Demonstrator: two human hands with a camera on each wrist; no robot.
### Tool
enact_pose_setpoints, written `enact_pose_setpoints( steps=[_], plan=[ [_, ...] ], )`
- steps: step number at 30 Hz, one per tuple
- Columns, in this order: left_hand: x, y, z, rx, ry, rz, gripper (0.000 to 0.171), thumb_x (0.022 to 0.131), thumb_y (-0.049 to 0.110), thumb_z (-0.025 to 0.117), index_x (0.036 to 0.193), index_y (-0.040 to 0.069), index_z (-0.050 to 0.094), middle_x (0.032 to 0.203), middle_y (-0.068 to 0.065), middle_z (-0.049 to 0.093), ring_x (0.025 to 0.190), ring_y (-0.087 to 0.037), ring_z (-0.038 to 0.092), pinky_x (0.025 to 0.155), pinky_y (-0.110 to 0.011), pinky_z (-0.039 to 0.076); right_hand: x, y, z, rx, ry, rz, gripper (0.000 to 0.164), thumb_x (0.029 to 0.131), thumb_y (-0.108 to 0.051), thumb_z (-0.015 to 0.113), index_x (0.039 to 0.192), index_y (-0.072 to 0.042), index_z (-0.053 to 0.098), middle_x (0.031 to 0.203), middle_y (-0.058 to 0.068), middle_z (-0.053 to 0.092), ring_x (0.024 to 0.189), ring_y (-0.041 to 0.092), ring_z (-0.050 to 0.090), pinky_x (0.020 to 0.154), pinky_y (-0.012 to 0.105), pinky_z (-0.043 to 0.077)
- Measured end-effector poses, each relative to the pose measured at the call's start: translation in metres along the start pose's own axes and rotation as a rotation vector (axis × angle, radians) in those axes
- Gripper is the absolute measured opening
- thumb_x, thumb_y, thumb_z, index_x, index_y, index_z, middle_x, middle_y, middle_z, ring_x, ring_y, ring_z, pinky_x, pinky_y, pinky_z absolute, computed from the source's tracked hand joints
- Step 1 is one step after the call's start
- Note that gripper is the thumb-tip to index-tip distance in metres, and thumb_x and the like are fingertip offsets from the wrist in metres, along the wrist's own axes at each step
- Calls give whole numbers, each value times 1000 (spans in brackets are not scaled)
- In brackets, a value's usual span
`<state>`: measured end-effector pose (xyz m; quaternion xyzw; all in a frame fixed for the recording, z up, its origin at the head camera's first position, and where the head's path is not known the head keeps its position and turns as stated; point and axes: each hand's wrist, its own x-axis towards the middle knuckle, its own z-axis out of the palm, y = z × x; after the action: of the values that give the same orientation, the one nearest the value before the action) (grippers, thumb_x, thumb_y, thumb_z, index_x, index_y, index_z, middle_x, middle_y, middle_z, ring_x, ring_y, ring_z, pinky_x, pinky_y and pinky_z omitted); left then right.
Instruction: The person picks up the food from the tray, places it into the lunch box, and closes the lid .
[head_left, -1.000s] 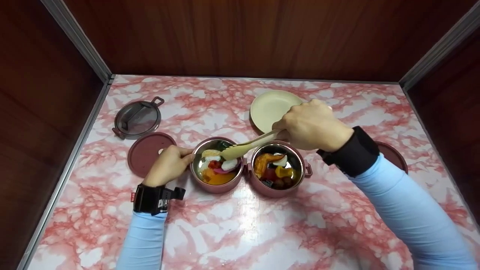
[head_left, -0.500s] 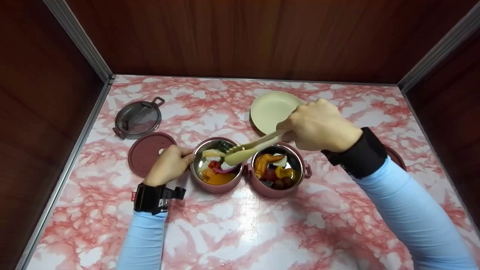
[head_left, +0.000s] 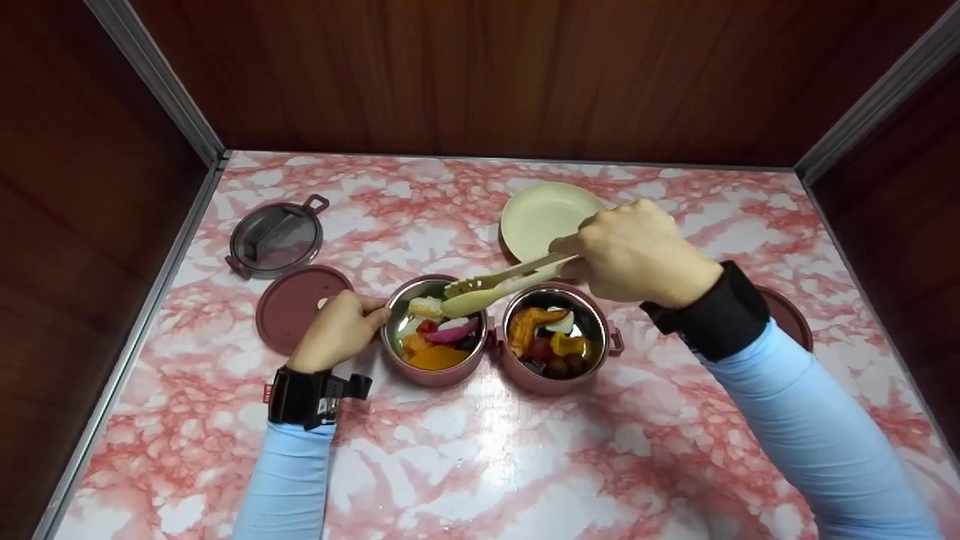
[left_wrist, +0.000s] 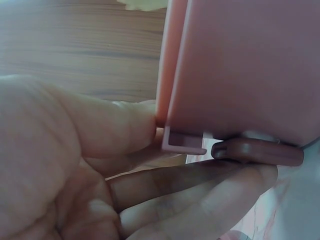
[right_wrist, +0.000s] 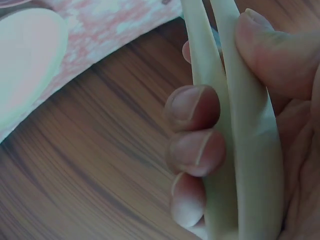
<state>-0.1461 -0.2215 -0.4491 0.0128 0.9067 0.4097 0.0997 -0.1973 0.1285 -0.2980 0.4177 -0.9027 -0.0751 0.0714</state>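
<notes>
In the head view, my left hand [head_left: 335,332] holds the left pink pot [head_left: 431,373] at its left side. Its thumb lies at the rim and its fingers are under the side handle [left_wrist: 260,151] in the left wrist view. My right hand [head_left: 634,251] grips pale yellow tongs [head_left: 517,279], with fingers and thumb wrapped round both arms in the right wrist view. The tong tips stand apart over the left pot's back right rim. Inside that pot lie a purple-and-white piece [head_left: 452,331], an orange piece [head_left: 439,357], a whitish piece [head_left: 426,306] and small red bits.
Touching it on the right is a second pink pot [head_left: 551,385] with a chicken wing [head_left: 527,328] and other foods. Behind stands a cream plate [head_left: 544,210]. A glass lid [head_left: 276,238] and a dark red disc [head_left: 292,315] lie left; another disc [head_left: 786,319] is partly behind my right arm.
The tongs dipped to the purple-and-white piece, then rose and moved back with their tips wider apart. That piece now lies turned, more purple showing. My left hand stays put.
</notes>
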Motion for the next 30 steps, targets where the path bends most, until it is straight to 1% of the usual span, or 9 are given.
enact_pose_setpoints(
  steps=[3,6,11,14,18,22,25,28,30],
  plan=[
    [0,0,0,3,-3,-6,28,100,17,59,123,7,71,82,-5,68,65,-16,56,60,-31,46,-4,3,-3,29,7,17,8,86,-32,73,94,-30,70,64,0,55,50,23,49,42,43,37],
    [1,0,0,1,-9,-18,29,100,18,59,124,7,70,83,-5,69,66,-16,56,61,-32,47,-9,10,-4,50,43,58,10,88,-31,72,98,-30,71,65,-2,56,50,22,49,42,42,35],
    [1,-1,1,5,-7,15,26,100,16,58,121,6,72,79,-4,67,65,-15,55,59,-30,45,-23,30,2,133,131,205,27,92,-36,68,118,-28,74,78,4,69,58,24,57,42,44,34],
    [0,-1,0,19,5,45,25,100,15,59,119,6,73,76,-4,66,63,-15,52,57,-29,43,-32,44,12,184,182,290,31,94,-38,67,122,-26,73,86,8,73,64,28,62,44,47,36],
    [0,-1,-1,19,15,39,24,100,16,59,117,7,74,76,-3,66,63,-15,53,58,-30,43,-45,58,32,230,236,394,31,94,-36,67,123,-25,72,87,10,73,67,34,63,47,51,39],
    [0,0,0,17,13,19,25,100,17,59,119,7,73,79,-3,67,65,-16,54,59,-31,43,-57,67,58,289,244,489,35,95,-35,67,127,-20,70,92,16,73,70,39,64,50,55,41],
    [0,0,0,13,10,7,26,100,17,59,119,7,73,80,-3,67,66,-16,53,59,-30,43,-63,71,81,354,218,536,39,95,-33,68,130,-16,68,100,20,72,65,36,62,48,51,42],
    [1,0,1,9,11,4,25,100,17,59,118,6,73,79,-4,67,66,-16,54,60,-31,43,-66,75,106,414,179,559,40,95,-30,68,131,-12,66,94,20,72,54,28,55,43,42,40],
    [1,0,1,10,13,7,25,100,16,59,118,6,73,80,-3,68,67,-16,55,61,-31,44,-67,77,122,436,165,568,40,95,-29,68,131,-11,66,91,20,71,53,25,52,43,40,39]
  ],
)
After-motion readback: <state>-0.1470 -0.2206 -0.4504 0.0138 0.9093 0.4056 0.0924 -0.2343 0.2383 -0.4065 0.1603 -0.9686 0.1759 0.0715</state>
